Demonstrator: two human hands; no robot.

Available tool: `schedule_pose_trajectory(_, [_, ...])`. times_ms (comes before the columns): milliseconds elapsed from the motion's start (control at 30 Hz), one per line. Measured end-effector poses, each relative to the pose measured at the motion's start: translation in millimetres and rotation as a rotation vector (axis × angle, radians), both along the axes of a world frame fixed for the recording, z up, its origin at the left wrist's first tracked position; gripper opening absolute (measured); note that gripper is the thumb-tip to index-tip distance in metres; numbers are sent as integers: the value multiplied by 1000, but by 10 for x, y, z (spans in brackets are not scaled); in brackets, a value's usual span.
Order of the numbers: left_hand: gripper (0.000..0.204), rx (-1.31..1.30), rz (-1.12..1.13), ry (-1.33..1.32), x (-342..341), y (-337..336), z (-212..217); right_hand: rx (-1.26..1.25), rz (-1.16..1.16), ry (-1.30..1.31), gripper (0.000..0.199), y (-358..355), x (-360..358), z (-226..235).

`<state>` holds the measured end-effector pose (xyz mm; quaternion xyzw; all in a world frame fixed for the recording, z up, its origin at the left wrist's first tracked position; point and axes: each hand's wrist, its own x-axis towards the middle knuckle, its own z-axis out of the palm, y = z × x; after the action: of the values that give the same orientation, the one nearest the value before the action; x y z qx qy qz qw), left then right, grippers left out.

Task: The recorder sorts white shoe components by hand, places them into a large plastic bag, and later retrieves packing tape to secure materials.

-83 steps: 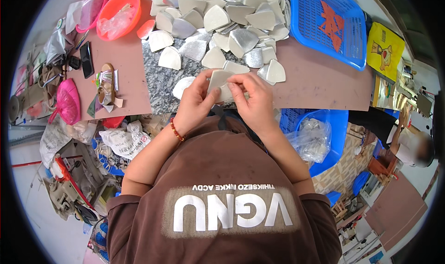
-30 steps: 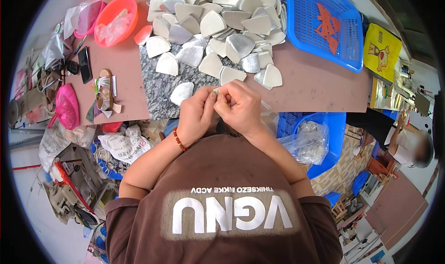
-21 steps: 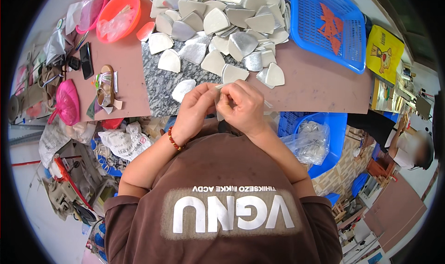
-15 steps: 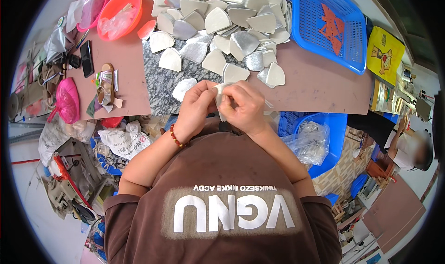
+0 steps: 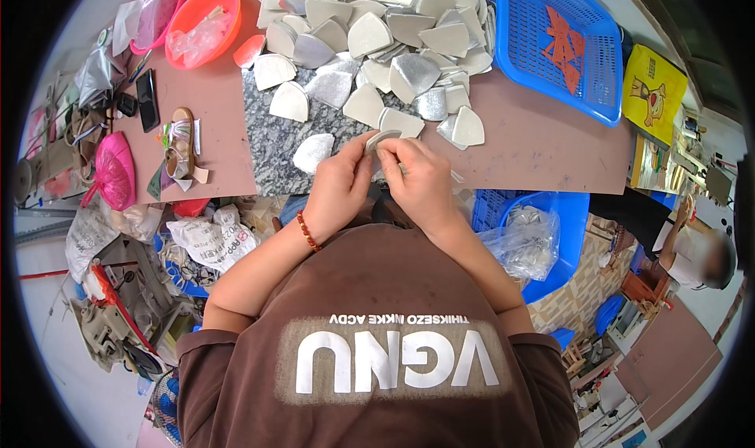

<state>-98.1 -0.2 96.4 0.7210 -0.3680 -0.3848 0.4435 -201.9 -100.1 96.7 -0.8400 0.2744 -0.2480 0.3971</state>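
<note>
Workshop bench, pinkish-brown top (image 5: 543, 153), grey speckled slab (image 5: 271, 157) set on it beyond the left hand (image 5: 340, 187). Hands nearly together at the near edge, left one clamped on a pale curved piece (image 5: 383, 139), thumb and fingers closed. Right hand (image 5: 421, 182) pinches the same piece from its right side; exact finger contact partly hidden. Piece sits up between the two sets of fingertips, seen close to edge-on. Red beaded bracelet (image 5: 307, 233) on the left wrist. Single silvery piece (image 5: 313, 153) lies on the slab just beside the left hand, to its left. Cream piece (image 5: 402, 123) just beyond the fingertips, then the big heap of cream and silver pieces (image 5: 368, 35) farther out. Beyond and right of the right hand: blue perforated basket (image 5: 562, 100) holding orange-red cutouts (image 5: 565, 51), yellow bag (image 5: 654, 94) past it. Well left of the left hand: sandal (image 5: 181, 145), black phone (image 5: 147, 100), knotted pink bag (image 5: 116, 169); orange bowl (image 5: 185, 11) farther out. Below bench level, right of the right hand: blue tub (image 5: 576, 232) with clear plastic bag (image 5: 527, 247). Another person (image 5: 692, 251) at far right.
</note>
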Motion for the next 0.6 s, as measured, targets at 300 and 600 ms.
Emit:
schedule_pose_trajectory(300, [45, -44, -155, -388, -108, 11, -118, -110, -8, 215, 6, 12, -15, -82])
schedule_pose_trajectory(600, [26, -106, 170, 572, -32, -17, -156, 574, -10, -74, 9, -93, -21, -118])
